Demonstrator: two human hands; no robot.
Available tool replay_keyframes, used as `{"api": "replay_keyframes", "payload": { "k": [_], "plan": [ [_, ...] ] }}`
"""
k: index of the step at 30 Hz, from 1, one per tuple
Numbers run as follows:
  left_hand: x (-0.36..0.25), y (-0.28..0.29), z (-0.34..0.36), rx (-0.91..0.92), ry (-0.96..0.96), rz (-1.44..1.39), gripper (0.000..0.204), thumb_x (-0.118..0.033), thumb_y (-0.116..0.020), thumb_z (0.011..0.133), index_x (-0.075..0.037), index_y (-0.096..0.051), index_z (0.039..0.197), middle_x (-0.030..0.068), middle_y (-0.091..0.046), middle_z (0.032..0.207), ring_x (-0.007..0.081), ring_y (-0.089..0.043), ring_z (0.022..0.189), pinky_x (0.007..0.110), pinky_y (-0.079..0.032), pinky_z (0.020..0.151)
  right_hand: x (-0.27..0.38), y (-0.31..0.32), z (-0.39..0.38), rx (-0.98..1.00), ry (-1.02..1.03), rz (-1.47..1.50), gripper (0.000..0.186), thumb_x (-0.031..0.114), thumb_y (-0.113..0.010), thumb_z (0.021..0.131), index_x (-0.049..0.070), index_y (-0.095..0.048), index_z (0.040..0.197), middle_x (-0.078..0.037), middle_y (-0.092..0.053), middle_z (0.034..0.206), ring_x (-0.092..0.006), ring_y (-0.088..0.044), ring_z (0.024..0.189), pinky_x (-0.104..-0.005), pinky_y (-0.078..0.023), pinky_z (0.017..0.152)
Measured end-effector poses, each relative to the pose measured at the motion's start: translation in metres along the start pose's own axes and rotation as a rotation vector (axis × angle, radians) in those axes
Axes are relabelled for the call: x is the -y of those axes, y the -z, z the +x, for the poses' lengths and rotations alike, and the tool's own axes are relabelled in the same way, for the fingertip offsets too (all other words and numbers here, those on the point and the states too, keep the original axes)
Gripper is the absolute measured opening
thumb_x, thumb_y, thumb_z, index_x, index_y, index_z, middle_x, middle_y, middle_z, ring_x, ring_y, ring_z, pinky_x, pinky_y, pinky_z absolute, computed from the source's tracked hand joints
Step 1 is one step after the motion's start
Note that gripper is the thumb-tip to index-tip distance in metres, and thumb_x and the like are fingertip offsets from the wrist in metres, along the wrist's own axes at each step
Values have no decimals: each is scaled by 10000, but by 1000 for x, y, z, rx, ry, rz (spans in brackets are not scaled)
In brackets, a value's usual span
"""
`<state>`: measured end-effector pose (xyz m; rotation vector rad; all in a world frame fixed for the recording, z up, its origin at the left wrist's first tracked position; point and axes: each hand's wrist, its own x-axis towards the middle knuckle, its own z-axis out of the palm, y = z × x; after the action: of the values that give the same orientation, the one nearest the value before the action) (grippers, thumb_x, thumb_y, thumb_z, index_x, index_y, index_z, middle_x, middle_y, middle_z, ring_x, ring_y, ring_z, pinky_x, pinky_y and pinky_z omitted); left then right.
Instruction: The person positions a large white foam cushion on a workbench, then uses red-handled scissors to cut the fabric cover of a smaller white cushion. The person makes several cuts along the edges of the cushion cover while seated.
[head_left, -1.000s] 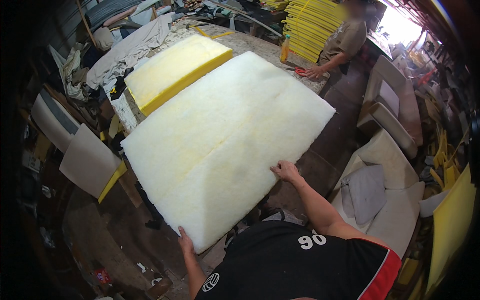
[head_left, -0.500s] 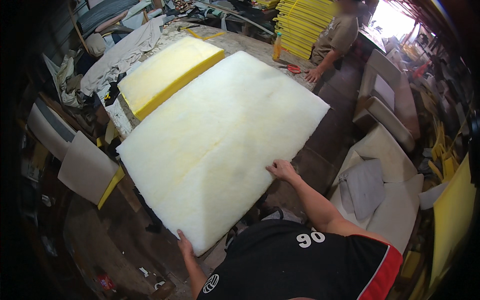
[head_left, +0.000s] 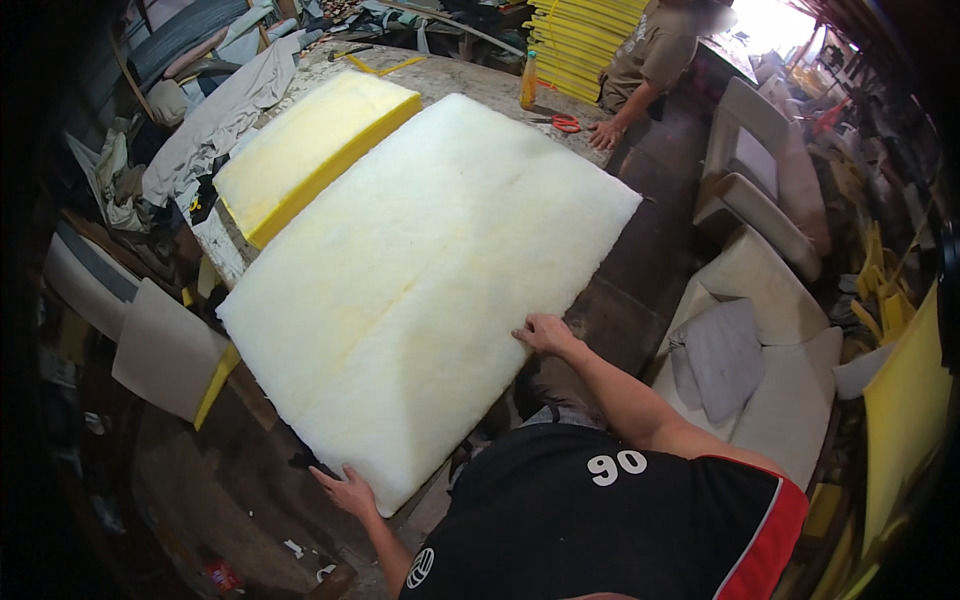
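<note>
A large white sheet of wadding (head_left: 430,270), faintly yellow in places, lies across the near part of the worktable and juts out toward me. My right hand (head_left: 545,334) grips its near right edge, fingers bent over the top and the thumb hidden. By the sheet's near left corner, my left hand (head_left: 348,492) is open, fingers stretched apart alongside the edge; whether it touches the wadding I cannot tell. Beyond the sheet's left edge rests a thick yellow foam block (head_left: 315,150) with a white fluffy top.
Red-handled scissors (head_left: 565,123) and an orange bottle (head_left: 528,82) are on the worktable (head_left: 455,78). A co-worker (head_left: 655,60) leans a hand on its far right corner. Beige sofa parts (head_left: 790,390) stand at right, upholstered panels (head_left: 170,350) at left, stacked yellow foam (head_left: 580,40) behind.
My left hand has shifted left along the sheet's corner and its fingers have spread. The right hand stays at the edge. The whole view has shifted slightly.
</note>
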<state>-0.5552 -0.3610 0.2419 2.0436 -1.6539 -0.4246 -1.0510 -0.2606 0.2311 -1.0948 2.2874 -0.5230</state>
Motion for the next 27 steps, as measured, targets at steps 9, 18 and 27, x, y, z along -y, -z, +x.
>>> {"api": "replay_keyframes", "payload": {
  "k": [9, 18, 27],
  "plan": [
    [-147, -56, -23, 102, -348, -116, 582, -222, -608, 922, -9, -401, 1423, 254, -383, 1464, 423, -312, 1380, 497, -250, 1142, -3, 32, 18, 353, 162, 49, 493, 472, -636, 852, -11, -668, 940, -229, -681, 913, -391, -646, 882, -454, -500, 772],
    [-341, -197, -73, 313, -502, 30, 628, -359, -587, 932, -28, -406, 1433, 269, -284, 1518, 460, -197, 1424, 588, -152, 1143, -36, 191, 133, 321, 302, 486, 306, 302, -601, 918, 14, -662, 1002, -147, -687, 840, -257, -650, 747, -368, -514, 717],
    [-421, -266, -98, 252, -460, 516, 739, -477, -498, 942, -49, -280, 1504, 281, -182, 1555, 484, -152, 1430, 666, -119, 1106, -202, 299, 393, -273, 64, 114, 326, 258, -598, 889, 19, -647, 1104, -225, -667, 1063, -382, -618, 1065, -438, -487, 896]
  ]
}}
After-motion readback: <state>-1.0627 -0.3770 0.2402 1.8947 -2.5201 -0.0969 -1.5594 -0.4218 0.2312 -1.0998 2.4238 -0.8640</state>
